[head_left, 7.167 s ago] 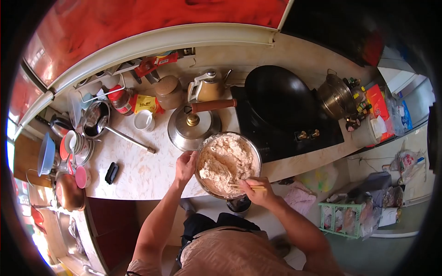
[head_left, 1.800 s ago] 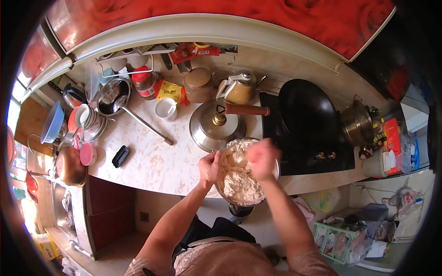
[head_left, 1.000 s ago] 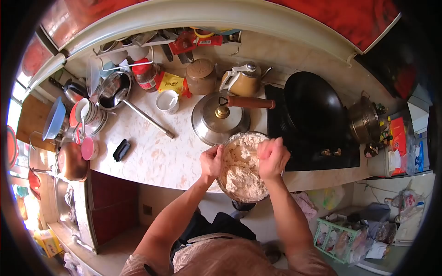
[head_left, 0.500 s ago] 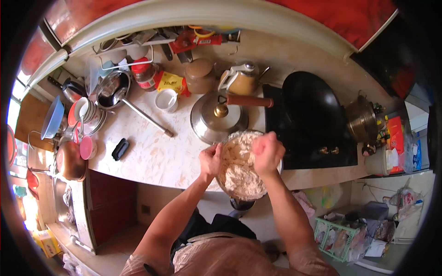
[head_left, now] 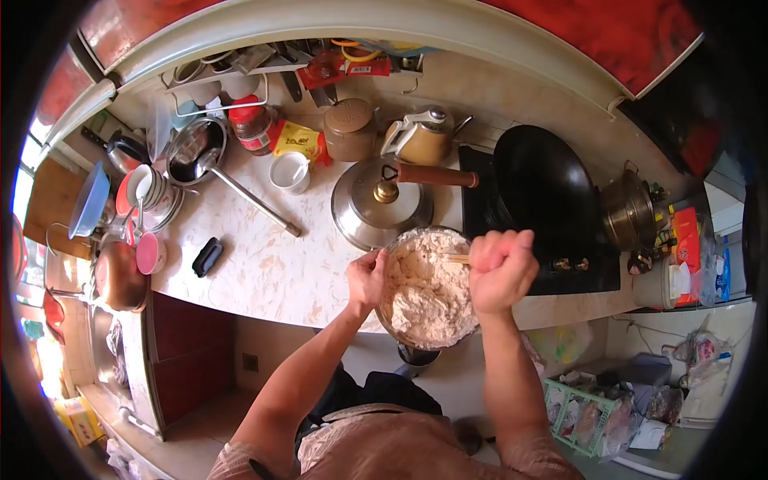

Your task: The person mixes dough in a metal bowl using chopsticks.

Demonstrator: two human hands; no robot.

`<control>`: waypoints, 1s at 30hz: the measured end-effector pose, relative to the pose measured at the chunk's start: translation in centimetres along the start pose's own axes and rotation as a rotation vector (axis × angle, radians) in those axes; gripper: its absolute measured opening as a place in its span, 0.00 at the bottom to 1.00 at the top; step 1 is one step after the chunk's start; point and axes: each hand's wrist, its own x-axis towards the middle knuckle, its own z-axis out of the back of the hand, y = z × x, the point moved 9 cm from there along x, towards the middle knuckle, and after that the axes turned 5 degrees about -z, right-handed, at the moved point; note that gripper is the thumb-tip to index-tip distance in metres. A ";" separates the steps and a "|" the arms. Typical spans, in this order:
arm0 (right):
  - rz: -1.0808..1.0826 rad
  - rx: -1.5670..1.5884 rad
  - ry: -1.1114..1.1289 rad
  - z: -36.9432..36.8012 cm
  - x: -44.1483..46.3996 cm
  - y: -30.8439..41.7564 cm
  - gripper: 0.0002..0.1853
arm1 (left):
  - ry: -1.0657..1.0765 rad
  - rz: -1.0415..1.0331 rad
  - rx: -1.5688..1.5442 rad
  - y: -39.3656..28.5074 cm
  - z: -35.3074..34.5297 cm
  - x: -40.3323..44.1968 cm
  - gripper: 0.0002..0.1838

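A round metal bowl [head_left: 389, 326] at the counter's front edge holds a pale, lumpy dough mixture [head_left: 432, 308]. My left hand [head_left: 368, 280] is closed on the bowl's left rim. To the right of the bowl, my right hand [head_left: 504, 272] is wrapped round wooden chopsticks [head_left: 458, 258], whose visible part reaches left over the mixture. Their far ends seem to be in the dough. Just behind the bowl sits a metal lid [head_left: 352, 212] with a brass knob.
A black wok [head_left: 548, 172] stands on the black stove [head_left: 560, 276] at right. Behind are a kettle [head_left: 428, 136], a brown canister [head_left: 350, 128] and a white tub [head_left: 290, 173]. On the left lie a long-handled ladle [head_left: 256, 204], a black case [head_left: 207, 257] and stacked bowls [head_left: 160, 196].
My right hand has moved right, from above the bowl to beyond its right rim, and the chopsticks now show. My left hand stays on the rim.
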 end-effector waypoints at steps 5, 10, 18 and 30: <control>-0.197 -0.168 -0.140 4.1 -1.3 -10.3 0.25 | -0.006 -0.028 0.048 0.0 0.0 -0.6 0.16; -0.145 -0.015 -0.041 1.3 -0.9 -5.2 0.26 | -0.008 0.013 0.022 0.0 0.2 0.0 0.16; -0.111 -0.331 0.080 4.5 -1.4 -8.4 0.24 | -0.003 -0.024 -0.001 -0.6 0.1 0.0 0.15; 0.066 0.107 -0.190 9.3 -0.2 3.4 0.25 | -0.012 -0.014 -0.013 -0.1 0.0 0.0 0.17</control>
